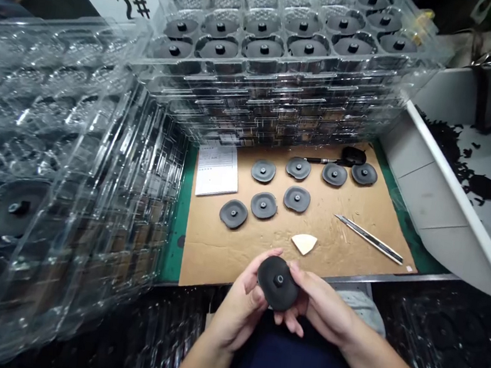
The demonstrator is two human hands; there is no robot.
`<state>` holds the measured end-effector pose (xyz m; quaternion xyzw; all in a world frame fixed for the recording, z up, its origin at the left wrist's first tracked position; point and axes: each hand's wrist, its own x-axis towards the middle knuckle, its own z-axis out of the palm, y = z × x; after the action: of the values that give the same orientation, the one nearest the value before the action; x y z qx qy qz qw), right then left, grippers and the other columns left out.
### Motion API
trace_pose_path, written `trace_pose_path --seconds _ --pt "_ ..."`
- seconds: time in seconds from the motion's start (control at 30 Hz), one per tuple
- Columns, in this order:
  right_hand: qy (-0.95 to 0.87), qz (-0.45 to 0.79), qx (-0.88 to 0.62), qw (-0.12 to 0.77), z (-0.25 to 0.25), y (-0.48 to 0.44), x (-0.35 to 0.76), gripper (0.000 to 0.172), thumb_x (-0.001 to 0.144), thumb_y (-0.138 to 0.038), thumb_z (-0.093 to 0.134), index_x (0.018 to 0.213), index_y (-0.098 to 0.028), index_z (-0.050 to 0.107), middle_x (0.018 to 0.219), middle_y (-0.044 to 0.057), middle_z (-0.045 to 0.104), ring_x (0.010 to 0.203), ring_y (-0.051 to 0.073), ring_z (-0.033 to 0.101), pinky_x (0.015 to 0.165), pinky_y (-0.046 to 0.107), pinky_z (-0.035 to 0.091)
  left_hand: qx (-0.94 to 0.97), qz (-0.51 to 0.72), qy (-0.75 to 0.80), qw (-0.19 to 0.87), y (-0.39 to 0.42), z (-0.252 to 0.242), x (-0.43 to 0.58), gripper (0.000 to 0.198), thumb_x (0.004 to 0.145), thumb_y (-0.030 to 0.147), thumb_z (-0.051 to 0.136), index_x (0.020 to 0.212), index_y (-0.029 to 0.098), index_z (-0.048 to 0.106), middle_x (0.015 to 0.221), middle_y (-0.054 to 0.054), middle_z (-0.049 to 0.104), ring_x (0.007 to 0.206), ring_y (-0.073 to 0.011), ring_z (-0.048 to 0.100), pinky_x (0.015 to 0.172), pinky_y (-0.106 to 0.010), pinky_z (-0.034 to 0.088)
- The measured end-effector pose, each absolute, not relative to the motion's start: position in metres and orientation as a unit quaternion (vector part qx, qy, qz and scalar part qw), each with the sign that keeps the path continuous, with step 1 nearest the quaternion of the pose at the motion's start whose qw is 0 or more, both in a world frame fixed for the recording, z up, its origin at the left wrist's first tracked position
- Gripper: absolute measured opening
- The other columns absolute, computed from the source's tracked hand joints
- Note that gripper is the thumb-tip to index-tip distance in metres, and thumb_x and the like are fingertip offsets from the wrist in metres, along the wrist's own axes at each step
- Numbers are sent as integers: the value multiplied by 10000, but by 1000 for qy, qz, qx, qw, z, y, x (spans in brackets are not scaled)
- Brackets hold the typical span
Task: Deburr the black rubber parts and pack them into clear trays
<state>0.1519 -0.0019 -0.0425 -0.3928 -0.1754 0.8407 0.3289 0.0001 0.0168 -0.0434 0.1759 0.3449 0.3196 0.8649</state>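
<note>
Between both hands is a dark rounded plastic disc with a short hub (277, 283), its hub facing up. My left hand (246, 290) grips its left edge, while my right hand (318, 298) holds the right edge with thumb and fingers. Just beyond them lies a white wedge-shaped pad (304, 243) on a brown cardboard sheet (206, 256). Several similar discs (263, 205) rest hub-up on the cardboard. To their right is a slim craft knife (370, 238), its blade pointing back left.
Tall stacks of clear plastic trays stand at the back (273, 93) and on the left (107, 192), some cells holding discs. A white bin (449, 189) with black scraps is on the right. A paper pad (217, 172) lies at the cardboard's back left.
</note>
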Motion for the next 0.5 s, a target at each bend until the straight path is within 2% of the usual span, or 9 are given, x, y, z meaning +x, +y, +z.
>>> trace_pose_path --seconds 0.07,0.13,0.23,0.3,0.4,0.5 --pt "-249 822 -426 283 -47 -1 163 698 868 -679 280 943 -70 614 624 83 640 388 83 503 354 175 357 148 343 361 854 18 -43 -2 685 663 428 760 1265 214 510 1180 -121 613 1040 -252 599 864 -319 482" --pt "-360 717 -530 274 -55 3 179 640 892 -633 292 1052 -98 604 643 53 627 395 77 486 385 189 381 117 379 358 845 20 -42 -4 616 695 387 747 1245 232 519 1234 -111 593 1182 -285 523 1002 -404 404" --pt "-525 428 -686 265 -72 13 197 442 904 -497 422 1159 -177 591 812 46 570 523 91 516 539 249 470 76 415 345 838 23 -41 -7 569 708 355 742 1229 285 522 1288 -80 564 1203 -317 514 1021 -505 386" --pt "-582 320 -704 252 -84 17 198 371 872 -442 507 1145 -213 612 962 75 511 690 137 555 673 312 500 64 429 348 831 23 -38 -9 568 702 353 746 1223 298 527 1294 -67 563 1188 -312 532 1021 -492 398" --pt "-617 309 -677 255 -99 11 188 270 876 -367 514 1040 -209 658 1111 106 466 848 176 552 807 373 487 63 436 350 827 21 -34 -12 580 695 357 749 1228 315 525 1310 -53 554 1173 -304 547 1024 -440 411" --pt "-651 316 -640 259 -106 5 181 249 915 -287 450 1048 -187 636 1019 95 542 851 167 567 799 336 486 74 443 357 819 19 -31 -13 600 701 344 746 1252 301 510 1325 -63 545 1173 -298 548 1032 -406 408"
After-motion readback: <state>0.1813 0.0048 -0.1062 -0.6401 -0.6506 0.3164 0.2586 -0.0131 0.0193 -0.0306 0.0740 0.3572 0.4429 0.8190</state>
